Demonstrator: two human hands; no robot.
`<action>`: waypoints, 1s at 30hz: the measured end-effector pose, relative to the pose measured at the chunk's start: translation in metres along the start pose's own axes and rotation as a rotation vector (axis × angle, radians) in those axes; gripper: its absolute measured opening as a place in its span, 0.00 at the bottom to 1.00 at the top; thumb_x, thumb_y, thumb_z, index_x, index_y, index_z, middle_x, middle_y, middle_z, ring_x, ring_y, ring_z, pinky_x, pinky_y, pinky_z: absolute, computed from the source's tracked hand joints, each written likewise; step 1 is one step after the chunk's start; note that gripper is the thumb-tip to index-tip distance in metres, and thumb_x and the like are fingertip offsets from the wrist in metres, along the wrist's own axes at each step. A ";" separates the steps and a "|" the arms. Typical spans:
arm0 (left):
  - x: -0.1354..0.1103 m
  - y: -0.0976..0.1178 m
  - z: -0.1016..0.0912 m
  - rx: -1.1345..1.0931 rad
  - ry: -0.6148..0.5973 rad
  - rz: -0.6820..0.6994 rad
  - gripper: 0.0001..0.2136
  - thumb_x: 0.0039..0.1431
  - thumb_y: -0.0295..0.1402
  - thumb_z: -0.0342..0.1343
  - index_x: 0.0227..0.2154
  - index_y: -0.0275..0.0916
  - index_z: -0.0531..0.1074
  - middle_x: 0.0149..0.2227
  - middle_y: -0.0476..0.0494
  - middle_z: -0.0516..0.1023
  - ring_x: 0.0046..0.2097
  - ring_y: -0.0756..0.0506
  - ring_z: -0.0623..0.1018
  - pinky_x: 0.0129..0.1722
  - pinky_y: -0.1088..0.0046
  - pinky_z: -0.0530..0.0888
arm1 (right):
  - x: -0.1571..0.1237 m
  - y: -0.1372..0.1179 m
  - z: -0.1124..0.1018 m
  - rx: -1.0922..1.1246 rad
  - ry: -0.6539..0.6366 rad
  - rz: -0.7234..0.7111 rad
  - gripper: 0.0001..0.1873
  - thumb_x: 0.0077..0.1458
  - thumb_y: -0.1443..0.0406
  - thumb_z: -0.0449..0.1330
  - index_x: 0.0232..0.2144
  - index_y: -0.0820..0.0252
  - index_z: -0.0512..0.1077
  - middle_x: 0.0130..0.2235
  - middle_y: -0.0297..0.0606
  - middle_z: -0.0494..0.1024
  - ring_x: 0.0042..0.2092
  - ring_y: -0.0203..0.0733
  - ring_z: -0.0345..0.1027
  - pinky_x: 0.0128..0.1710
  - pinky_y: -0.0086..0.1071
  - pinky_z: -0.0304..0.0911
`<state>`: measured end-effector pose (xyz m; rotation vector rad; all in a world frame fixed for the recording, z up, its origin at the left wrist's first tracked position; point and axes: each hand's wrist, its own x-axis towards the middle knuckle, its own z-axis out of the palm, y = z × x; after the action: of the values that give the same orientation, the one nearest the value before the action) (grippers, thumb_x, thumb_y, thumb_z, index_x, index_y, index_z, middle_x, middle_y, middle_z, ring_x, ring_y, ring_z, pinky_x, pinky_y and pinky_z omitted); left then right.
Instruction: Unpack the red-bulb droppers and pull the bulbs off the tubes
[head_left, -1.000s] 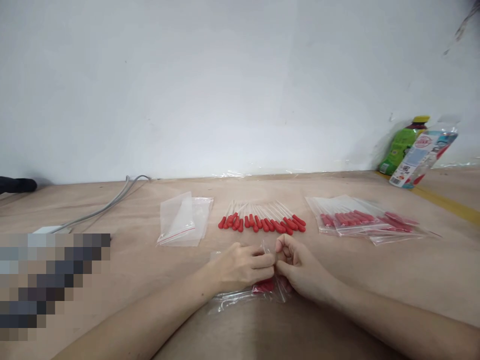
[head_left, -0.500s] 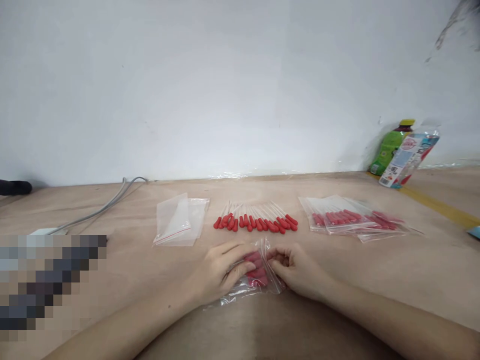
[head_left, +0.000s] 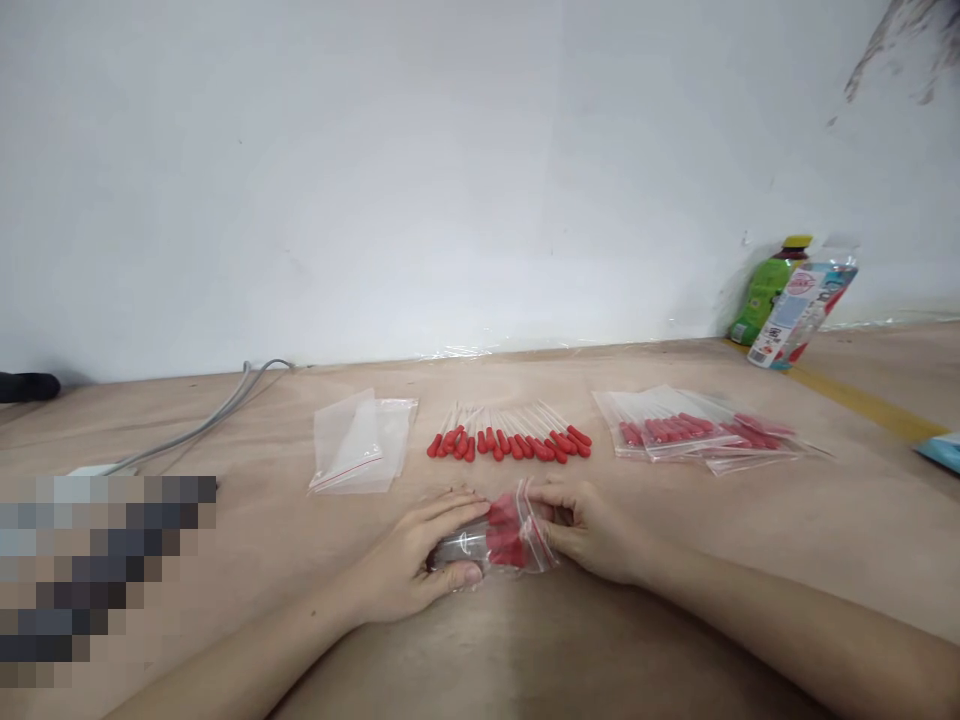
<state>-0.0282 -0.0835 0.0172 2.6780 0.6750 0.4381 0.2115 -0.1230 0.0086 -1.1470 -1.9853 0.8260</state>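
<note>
A clear zip-lock bag (head_left: 469,545) lies low on the table in front of me, with several droppers (head_left: 506,535) inside, their red rubber bulbs toward the bag's mouth. My left hand (head_left: 412,560) is closed around the bag's left part, thumb below and fingers along the top. At the right end, my right hand (head_left: 596,530) pinches the bag's red-lined mouth between thumb and fingers. Beyond the hands, a row of loose droppers (head_left: 510,443) rests with red bulbs toward me. Whether the seal is closed I cannot tell.
Flat zip-lock bags (head_left: 397,440) lie left of the row. Filled bags of droppers (head_left: 682,430) overlap on its right. A green bottle (head_left: 769,295) and a clear labelled bottle (head_left: 802,315) stand near the wall. A grey cable (head_left: 202,420) crosses the table's left side.
My left thumb and fingers have moved left off the red bulbs, which now show more plainly. My right hand still pinches the bag's mouth.
</note>
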 end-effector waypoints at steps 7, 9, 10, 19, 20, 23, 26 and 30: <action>0.004 -0.003 -0.002 -0.007 0.017 0.008 0.24 0.55 0.38 0.54 0.54 0.40 0.59 0.53 0.38 0.67 0.55 0.42 0.66 0.54 0.58 0.64 | -0.002 -0.015 -0.003 -0.107 -0.100 -0.158 0.17 0.49 0.62 0.59 0.44 0.54 0.69 0.41 0.37 0.68 0.42 0.39 0.62 0.42 0.32 0.58; 0.006 -0.006 -0.002 -0.017 0.024 0.020 0.24 0.55 0.38 0.53 0.54 0.40 0.59 0.51 0.39 0.69 0.53 0.43 0.68 0.52 0.60 0.65 | -0.001 -0.016 -0.001 -0.185 -0.052 -0.096 0.17 0.47 0.62 0.60 0.42 0.56 0.70 0.39 0.38 0.68 0.40 0.40 0.62 0.40 0.32 0.58; 0.007 -0.007 -0.003 -0.026 0.026 0.023 0.24 0.55 0.37 0.53 0.54 0.41 0.59 0.51 0.40 0.69 0.52 0.43 0.69 0.52 0.61 0.66 | 0.000 -0.016 0.000 -0.215 -0.036 -0.062 0.16 0.47 0.62 0.60 0.40 0.58 0.70 0.38 0.38 0.68 0.40 0.40 0.61 0.39 0.32 0.58; 0.011 -0.012 -0.001 -0.040 0.100 0.002 0.20 0.56 0.36 0.53 0.52 0.41 0.62 0.48 0.40 0.72 0.49 0.44 0.71 0.49 0.62 0.67 | 0.004 -0.010 0.004 -0.272 0.039 -0.021 0.11 0.44 0.65 0.61 0.32 0.59 0.65 0.38 0.38 0.68 0.40 0.41 0.60 0.38 0.33 0.57; 0.011 -0.011 -0.001 -0.038 0.113 -0.003 0.20 0.56 0.36 0.52 0.52 0.40 0.62 0.47 0.40 0.72 0.49 0.44 0.71 0.48 0.63 0.68 | 0.004 -0.010 0.005 -0.255 0.049 -0.009 0.11 0.44 0.65 0.61 0.32 0.59 0.65 0.37 0.38 0.68 0.39 0.41 0.60 0.38 0.33 0.57; 0.011 -0.009 -0.002 -0.063 0.110 -0.025 0.19 0.57 0.36 0.52 0.51 0.40 0.62 0.46 0.41 0.72 0.46 0.45 0.72 0.45 0.66 0.70 | 0.005 -0.007 0.005 -0.183 0.056 0.022 0.15 0.44 0.63 0.62 0.35 0.59 0.64 0.38 0.37 0.69 0.39 0.41 0.61 0.38 0.33 0.57; 0.012 -0.008 -0.003 -0.078 0.098 -0.049 0.19 0.57 0.36 0.52 0.52 0.40 0.62 0.46 0.42 0.72 0.44 0.46 0.73 0.43 0.67 0.70 | 0.008 -0.006 0.005 -0.166 0.037 -0.007 0.17 0.44 0.59 0.62 0.37 0.58 0.65 0.39 0.37 0.70 0.40 0.42 0.61 0.39 0.34 0.56; 0.013 -0.008 -0.004 -0.083 0.080 -0.061 0.18 0.57 0.36 0.51 0.51 0.41 0.62 0.45 0.43 0.72 0.45 0.46 0.72 0.44 0.68 0.69 | 0.013 -0.007 0.005 -0.183 0.041 -0.001 0.16 0.41 0.59 0.63 0.33 0.57 0.67 0.35 0.34 0.71 0.37 0.40 0.63 0.37 0.33 0.56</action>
<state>-0.0219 -0.0697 0.0199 2.5662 0.7429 0.5475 0.1996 -0.1153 0.0151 -1.2557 -2.0601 0.6251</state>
